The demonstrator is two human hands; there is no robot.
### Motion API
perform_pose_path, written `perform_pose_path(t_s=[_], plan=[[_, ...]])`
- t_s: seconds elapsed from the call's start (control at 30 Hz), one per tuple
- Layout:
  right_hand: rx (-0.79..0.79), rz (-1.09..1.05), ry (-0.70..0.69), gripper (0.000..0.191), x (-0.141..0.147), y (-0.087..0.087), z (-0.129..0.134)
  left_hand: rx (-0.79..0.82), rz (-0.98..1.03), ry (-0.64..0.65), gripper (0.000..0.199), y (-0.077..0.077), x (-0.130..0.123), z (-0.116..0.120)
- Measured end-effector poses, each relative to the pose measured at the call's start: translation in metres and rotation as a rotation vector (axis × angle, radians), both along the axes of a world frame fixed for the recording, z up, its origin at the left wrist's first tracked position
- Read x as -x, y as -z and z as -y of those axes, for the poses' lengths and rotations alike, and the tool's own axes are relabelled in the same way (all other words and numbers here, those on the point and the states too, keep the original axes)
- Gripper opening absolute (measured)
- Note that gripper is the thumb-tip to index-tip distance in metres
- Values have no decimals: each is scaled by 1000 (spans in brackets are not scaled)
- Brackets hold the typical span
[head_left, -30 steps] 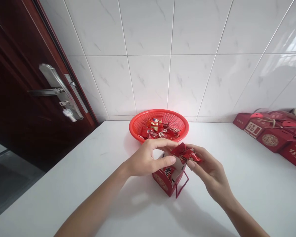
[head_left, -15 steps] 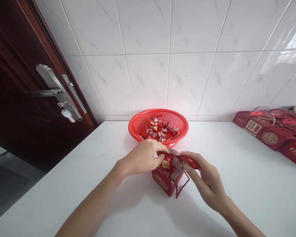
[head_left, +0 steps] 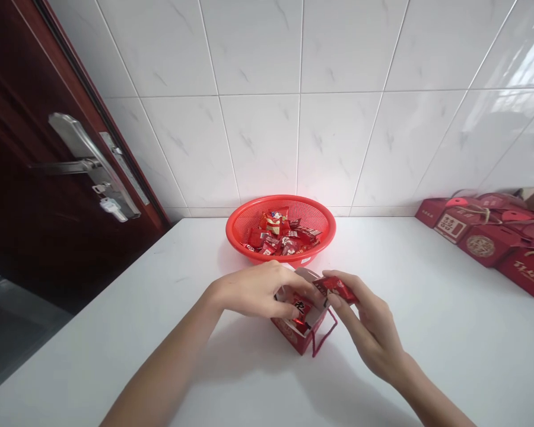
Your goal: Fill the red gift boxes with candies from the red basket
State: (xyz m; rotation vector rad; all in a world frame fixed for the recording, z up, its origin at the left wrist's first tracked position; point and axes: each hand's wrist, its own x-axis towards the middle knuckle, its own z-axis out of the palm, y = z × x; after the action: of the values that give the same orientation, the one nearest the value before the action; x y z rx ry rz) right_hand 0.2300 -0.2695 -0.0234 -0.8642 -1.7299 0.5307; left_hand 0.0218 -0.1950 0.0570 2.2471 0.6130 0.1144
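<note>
Small red cardboard box (head_left: 293,340) with dark red cord handle (head_left: 325,340), open-topped on the smooth white table (head_left: 404,332), right beneath both hands. Left hand (head_left: 253,290): now down in the opening, lower than half a second ago, fingers curled around a red packet with a black character (head_left: 301,307); no telling if pinching or releasing. Probably one more packet inside, then! Right hand (head_left: 368,318): still gripping shiny red foil packets (head_left: 342,289) by the rim. Just behind, red plastic mesh basket (head_left: 302,212), apparently unchanged; well apart, far right, a row of dark red cardboard boxes (head_left: 489,240).
</note>
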Motion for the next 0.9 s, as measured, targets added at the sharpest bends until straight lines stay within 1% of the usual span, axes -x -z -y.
perform_pose_path(t_s=[0.07,0.17,0.27,0.33,0.4,0.47,0.53,0.6,0.7,0.77,0.8,0.9], plan=[[11,-10,10,29,1,0,1,8,72,-56,35,1,2,4],[25,-24,49,29,2,1,2,-46,180,-166,30,3,-1,9],[38,-22,66,33,3,3,1,-18,271,-240,26,8,-8,10],[31,2,69,36,3,5,1,1,321,-266,20,11,-11,9],[3,35,75,39,3,7,0,20,338,-250,16,15,-14,7],[-20,61,79,40,3,8,-1,15,319,-227,17,16,-14,6],[-20,64,89,39,3,8,-2,-36,266,-251,20,14,-10,5],[3,29,110,35,2,7,-2,-83,201,-317,20,9,-4,4],[71,-33,111,29,3,4,0,-111,106,-446,19,3,6,0],[108,-34,94,27,4,4,1,-128,40,-483,21,2,8,-2],[114,-24,87,27,4,4,1,-132,7,-473,21,3,7,-3],[109,5,63,26,5,4,1,-103,-67,-387,22,9,0,-4]])
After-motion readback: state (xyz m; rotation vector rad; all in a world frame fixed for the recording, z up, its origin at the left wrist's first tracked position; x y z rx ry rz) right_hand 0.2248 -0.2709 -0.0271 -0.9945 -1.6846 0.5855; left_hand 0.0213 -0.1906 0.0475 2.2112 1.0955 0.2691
